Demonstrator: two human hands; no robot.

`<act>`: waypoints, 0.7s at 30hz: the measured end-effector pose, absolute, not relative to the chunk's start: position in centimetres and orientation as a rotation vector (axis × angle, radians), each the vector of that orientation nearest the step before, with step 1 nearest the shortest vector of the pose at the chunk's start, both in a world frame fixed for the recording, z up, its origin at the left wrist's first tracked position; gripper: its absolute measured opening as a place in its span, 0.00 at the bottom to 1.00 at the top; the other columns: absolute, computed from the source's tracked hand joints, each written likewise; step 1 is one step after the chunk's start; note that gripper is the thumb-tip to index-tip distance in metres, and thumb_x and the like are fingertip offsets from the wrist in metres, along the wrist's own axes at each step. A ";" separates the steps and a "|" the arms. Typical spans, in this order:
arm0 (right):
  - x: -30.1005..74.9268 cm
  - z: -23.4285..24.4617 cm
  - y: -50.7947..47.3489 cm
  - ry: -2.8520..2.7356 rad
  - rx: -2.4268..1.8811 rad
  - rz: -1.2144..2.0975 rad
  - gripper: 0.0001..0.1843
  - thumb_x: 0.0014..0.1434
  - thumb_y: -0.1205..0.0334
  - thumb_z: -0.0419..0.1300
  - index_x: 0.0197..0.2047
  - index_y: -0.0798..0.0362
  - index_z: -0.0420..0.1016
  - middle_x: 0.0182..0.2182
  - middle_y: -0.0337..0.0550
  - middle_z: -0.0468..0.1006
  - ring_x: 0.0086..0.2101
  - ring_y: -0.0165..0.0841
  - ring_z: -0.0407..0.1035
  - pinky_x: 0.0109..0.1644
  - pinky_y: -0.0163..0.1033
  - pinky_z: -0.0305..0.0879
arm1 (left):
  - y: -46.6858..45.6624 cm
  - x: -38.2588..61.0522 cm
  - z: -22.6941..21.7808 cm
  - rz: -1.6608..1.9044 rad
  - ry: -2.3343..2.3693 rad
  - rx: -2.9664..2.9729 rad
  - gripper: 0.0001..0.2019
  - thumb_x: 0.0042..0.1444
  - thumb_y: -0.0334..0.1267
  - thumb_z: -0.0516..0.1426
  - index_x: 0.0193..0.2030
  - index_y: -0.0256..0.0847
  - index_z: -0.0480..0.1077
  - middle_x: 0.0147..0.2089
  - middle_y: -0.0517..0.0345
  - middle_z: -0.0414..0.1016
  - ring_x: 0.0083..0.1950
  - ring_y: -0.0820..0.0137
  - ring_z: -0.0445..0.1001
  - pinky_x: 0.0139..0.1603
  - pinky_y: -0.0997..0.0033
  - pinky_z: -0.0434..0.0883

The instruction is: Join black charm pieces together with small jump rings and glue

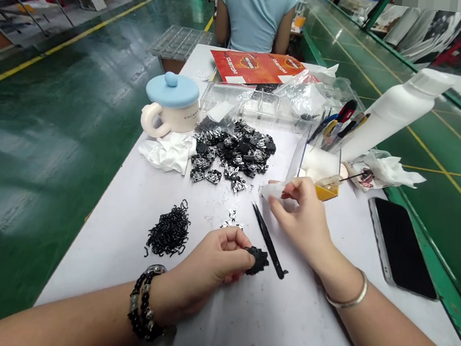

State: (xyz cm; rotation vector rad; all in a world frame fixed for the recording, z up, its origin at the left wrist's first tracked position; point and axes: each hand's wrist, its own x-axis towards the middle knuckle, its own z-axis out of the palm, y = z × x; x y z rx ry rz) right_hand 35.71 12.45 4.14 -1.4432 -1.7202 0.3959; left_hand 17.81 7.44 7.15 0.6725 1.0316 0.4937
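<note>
My left hand (215,266) pinches a black jagged metal piece (259,261) at its fingertips. My right hand (301,211) grips a small white object (273,191), whose exact kind I cannot tell. Black tweezers (268,241) lie on the white table (119,271) between my hands, touching neither. A few small silver charms (231,219) sit just above my left hand. Farther up is a heap of black-and-silver charms (230,153). To the left of my left hand lies a pile of black chain links (169,231).
Beyond the heap stand a blue-lidded mug (171,104), a clear plastic tray (242,102), a red printed card (254,67) and a box of tools (335,126). A phone (400,248), white bottle (395,114) and yellow cup (327,191) are right. A co-worker's back (254,14) is beyond.
</note>
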 end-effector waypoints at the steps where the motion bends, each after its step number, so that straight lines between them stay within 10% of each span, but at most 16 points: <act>1: 35.6 4.0 12.5 -1.759 -1.450 0.360 0.13 0.50 0.66 0.60 0.35 0.52 0.58 0.27 0.35 0.68 0.27 0.27 0.66 0.29 0.32 0.60 | 7.4 17.8 7.1 0.496 1.030 0.673 0.07 0.39 0.31 0.57 0.27 0.37 0.62 0.20 0.67 0.64 0.19 0.83 0.55 0.21 0.78 0.50; 12: 42.2 8.7 12.3 -1.564 -1.249 -0.597 0.20 0.45 0.65 0.64 0.44 0.54 0.68 0.38 0.45 0.72 0.32 0.30 0.68 0.34 0.36 0.65 | 7.5 17.5 7.1 0.488 1.015 0.688 0.07 0.40 0.31 0.56 0.28 0.38 0.62 0.19 0.70 0.61 0.19 0.83 0.54 0.22 0.77 0.51; 21: 43.6 8.3 13.1 -1.538 -1.390 -0.833 0.07 0.48 0.64 0.63 0.35 0.50 0.75 0.27 0.37 0.77 0.30 0.31 0.70 0.48 0.44 0.60 | 7.6 17.7 7.2 0.488 1.016 0.662 0.07 0.40 0.30 0.57 0.28 0.38 0.62 0.17 0.71 0.60 0.18 0.84 0.54 0.21 0.78 0.51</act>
